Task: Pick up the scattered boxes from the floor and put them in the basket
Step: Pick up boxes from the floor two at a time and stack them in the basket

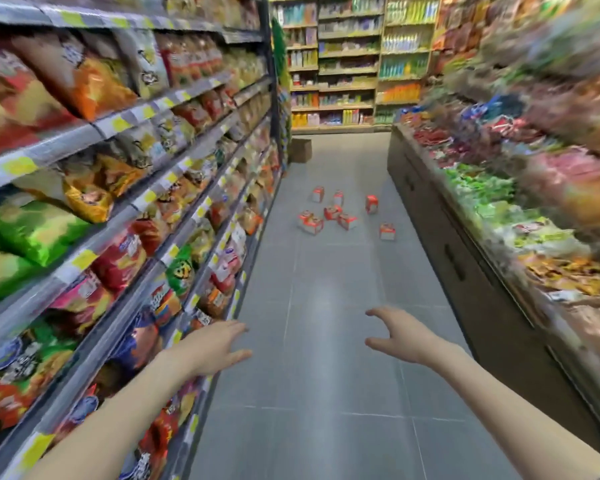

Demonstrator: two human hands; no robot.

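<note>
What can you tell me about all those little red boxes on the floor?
The little red boxes are small cartons, red with white panels, likely cardboard. About eight lie scattered on the grey tiled floor, midway down the aisle. Several stand upright; a few near the middle are tipped and bunched together, seemingly touching. One sits apart on the right. Nothing else touches them, and both hands are far short of them. Their print is too blurred to read.

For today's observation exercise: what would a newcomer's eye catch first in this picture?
The red boxes scattered on the grey floor mid-aisle. Then the left hand and right hand, both open and empty, stretched forward between crowded snack shelves.
</note>
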